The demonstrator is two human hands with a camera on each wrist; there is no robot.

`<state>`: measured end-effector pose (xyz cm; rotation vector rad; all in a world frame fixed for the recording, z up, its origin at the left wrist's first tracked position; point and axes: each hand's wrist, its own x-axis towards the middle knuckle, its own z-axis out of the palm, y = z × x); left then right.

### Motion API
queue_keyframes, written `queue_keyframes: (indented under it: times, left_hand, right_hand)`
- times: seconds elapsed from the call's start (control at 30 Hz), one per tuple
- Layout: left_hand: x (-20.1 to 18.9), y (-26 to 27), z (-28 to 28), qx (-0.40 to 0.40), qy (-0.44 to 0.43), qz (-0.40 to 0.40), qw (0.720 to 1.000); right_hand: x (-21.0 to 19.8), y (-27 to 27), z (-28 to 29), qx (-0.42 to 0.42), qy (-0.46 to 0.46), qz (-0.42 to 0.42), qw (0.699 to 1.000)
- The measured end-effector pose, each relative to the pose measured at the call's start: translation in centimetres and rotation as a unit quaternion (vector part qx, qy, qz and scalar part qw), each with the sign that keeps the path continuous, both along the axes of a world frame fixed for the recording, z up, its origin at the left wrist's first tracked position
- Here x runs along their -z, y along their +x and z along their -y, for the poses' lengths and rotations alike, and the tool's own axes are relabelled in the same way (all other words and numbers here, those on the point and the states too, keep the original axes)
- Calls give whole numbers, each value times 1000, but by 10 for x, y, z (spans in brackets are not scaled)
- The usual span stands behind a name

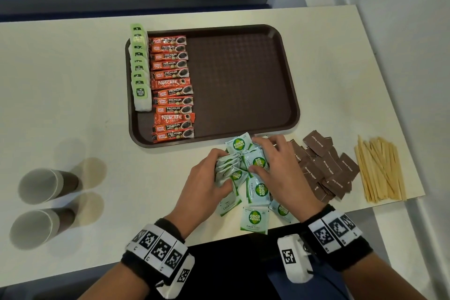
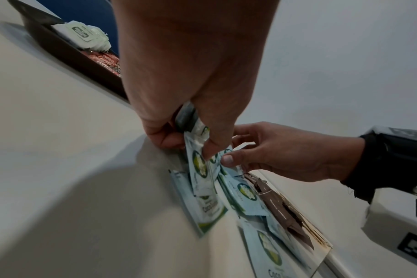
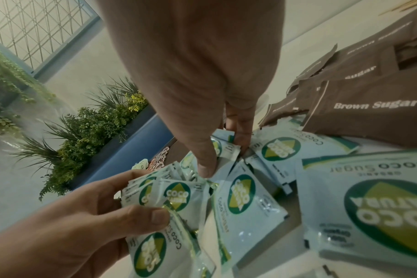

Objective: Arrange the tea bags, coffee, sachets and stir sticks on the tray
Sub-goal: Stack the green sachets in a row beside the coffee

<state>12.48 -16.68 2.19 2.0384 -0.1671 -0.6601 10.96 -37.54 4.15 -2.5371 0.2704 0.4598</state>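
Note:
The brown tray (image 1: 243,80) holds a column of green tea bags (image 1: 140,68) along its left rim and a column of red coffee sachets (image 1: 173,87) beside them. Below its front edge lies a loose pile of Coco Sugar sachets (image 1: 255,192). My left hand (image 1: 222,170) grips a fanned stack of these sachets (image 3: 169,193) between thumb and fingers. My right hand (image 1: 255,156) pinches one sachet (image 3: 226,150) at the top of the pile, right beside the stack. Brown sugar sachets (image 1: 326,168) and wooden stir sticks (image 1: 379,168) lie to the right on the table.
Two paper cups (image 1: 46,185) (image 1: 39,226) lie on their sides at the table's left. The stir sticks reach the table's right front corner. One Coco Sugar sachet (image 1: 254,220) lies at the front edge. The tray's right two thirds is bare.

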Motion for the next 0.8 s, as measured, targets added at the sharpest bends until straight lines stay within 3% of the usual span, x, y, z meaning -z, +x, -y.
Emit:
queue_keyframes:
  times: [0.37,0.67,0.8]
  left_hand:
    - [-12,13,-12,-76,-37,-50,995]
    - [-15,27,-17,-136,-90,-85,983]
    - [-25,33,-17,-180,-132,-119,968]
  right_hand:
    - [-1,4,2,4,41,27,999]
    - [-18,15,4,64,150,-3,987]
    - [-33,24,7,121,227,-13,966]
